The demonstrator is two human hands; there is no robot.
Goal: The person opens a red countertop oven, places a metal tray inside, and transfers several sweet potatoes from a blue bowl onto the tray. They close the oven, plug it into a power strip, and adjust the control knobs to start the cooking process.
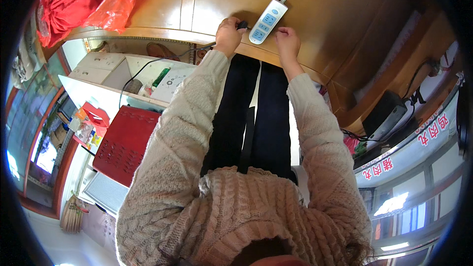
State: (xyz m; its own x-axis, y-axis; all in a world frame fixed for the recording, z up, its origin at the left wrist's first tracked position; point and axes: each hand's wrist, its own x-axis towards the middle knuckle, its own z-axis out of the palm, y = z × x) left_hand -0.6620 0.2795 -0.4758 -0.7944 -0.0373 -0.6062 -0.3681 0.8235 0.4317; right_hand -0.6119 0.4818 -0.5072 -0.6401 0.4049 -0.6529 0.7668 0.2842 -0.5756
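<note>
Showing red characters is a pale sign; a white power strip lies between the left hand, pinching a black plug, and the curled right hand, contents unclear.

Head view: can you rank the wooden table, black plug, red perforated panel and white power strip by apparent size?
1. Wooden table
2. Red perforated panel
3. White power strip
4. Black plug, partly covered by the left hand
</note>
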